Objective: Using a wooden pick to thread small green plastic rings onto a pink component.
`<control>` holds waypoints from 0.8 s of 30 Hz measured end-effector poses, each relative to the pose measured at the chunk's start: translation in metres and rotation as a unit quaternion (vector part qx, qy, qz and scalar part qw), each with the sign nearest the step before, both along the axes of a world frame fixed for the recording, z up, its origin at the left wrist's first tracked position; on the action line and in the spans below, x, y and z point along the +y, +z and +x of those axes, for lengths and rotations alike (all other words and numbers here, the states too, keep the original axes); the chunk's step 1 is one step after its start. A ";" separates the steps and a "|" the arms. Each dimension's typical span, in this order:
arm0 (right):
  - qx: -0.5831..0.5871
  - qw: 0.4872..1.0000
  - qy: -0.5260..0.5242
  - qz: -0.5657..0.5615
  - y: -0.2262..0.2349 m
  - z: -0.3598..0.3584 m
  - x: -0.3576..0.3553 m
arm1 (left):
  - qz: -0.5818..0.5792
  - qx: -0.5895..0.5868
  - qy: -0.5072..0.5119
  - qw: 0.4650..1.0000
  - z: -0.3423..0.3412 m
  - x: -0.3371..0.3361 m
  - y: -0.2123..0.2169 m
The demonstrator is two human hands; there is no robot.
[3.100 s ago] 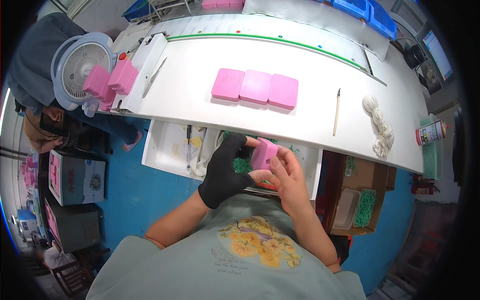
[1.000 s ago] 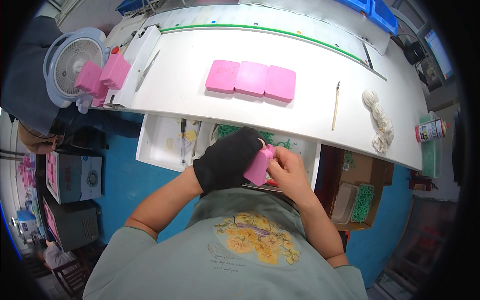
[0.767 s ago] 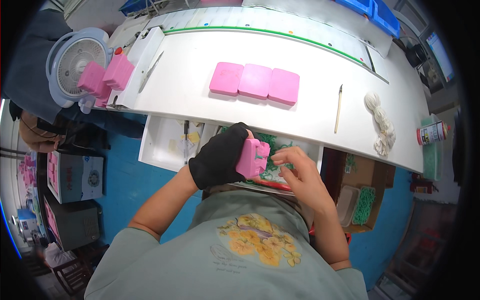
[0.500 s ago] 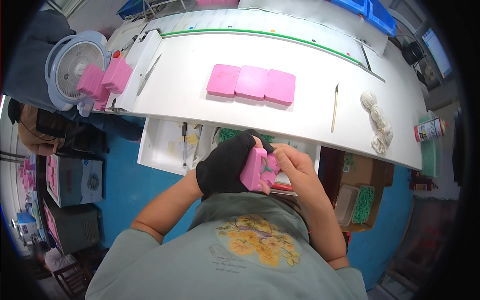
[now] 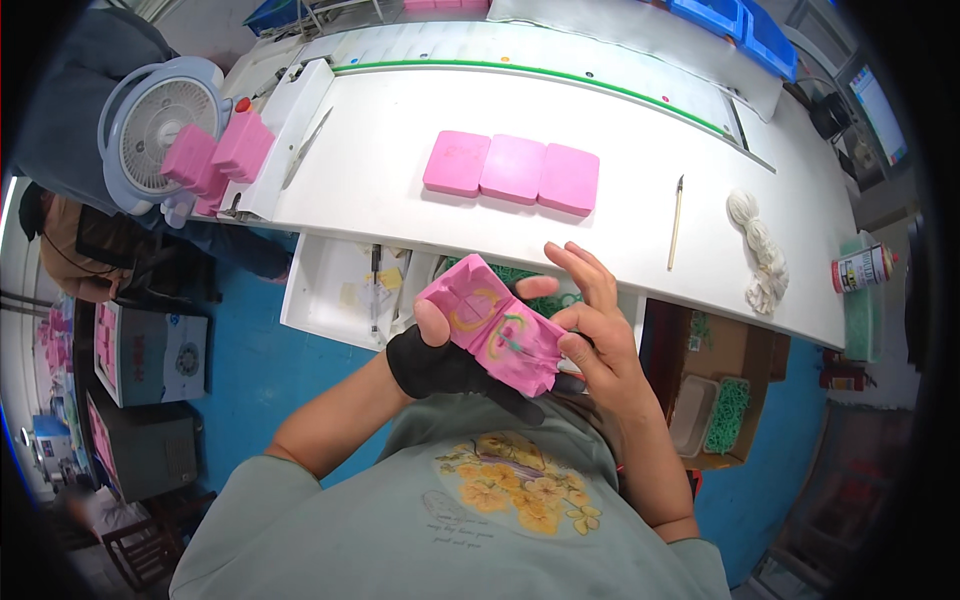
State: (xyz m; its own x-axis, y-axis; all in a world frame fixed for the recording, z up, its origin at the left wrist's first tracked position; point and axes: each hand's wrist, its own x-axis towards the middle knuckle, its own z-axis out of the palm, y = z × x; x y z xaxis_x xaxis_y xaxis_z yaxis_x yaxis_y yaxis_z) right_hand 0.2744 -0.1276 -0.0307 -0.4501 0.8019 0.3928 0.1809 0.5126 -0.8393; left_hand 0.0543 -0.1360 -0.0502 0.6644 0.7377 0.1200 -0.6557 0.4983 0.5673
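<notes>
A pink block mould (image 5: 490, 325) lies unfolded in front of me as two halves joined side by side. Its inner faces are recessed and carry yellowish marks, with a small green piece (image 5: 512, 335) in the right half. My left hand (image 5: 430, 350), in a black fingerless glove, grips the mould from below and the left, thumb over its edge. Beside the right edge is my bare right hand (image 5: 600, 335), its fingers spread and its thumb close to the mould. I cannot tell whether that thumb touches it.
Three pink blocks (image 5: 513, 170) sit in a row on the white table (image 5: 380, 150). A thin brush (image 5: 676, 222), white yarn (image 5: 757, 250) and a can (image 5: 862, 270) are to the right. An open drawer (image 5: 325, 290) is below; a fan (image 5: 165, 130) stands left beside stacked pink blocks (image 5: 243, 147).
The mould has gone from folded to spread open, showing its inner faces. My left hand has turned under it, and my right hand's fingers have spread.
</notes>
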 end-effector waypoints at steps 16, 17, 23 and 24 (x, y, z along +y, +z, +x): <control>-0.069 0.991 -0.052 -0.098 0.031 -0.008 0.001 | 0.220 0.324 0.107 0.914 0.002 0.010 0.005; -0.068 0.991 -0.054 -0.099 0.031 -0.006 0.003 | 0.240 0.356 0.099 0.898 0.000 0.008 0.010; -0.116 0.990 -0.016 -0.072 0.038 -0.004 0.006 | 0.285 0.347 0.070 0.891 -0.003 0.007 -0.002; -0.071 0.986 -0.048 -0.146 0.039 -0.009 0.005 | 0.222 0.319 0.098 0.916 -0.001 0.007 0.002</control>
State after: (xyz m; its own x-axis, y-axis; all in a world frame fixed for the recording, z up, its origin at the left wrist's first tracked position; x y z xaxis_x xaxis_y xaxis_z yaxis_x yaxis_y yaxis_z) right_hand 0.2650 -0.1228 0.0079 -0.4000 0.9133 0.0772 0.3437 0.2275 -0.9111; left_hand 0.0530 -0.1285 -0.0481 0.5635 0.8231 0.0706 -0.1712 0.0328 0.9847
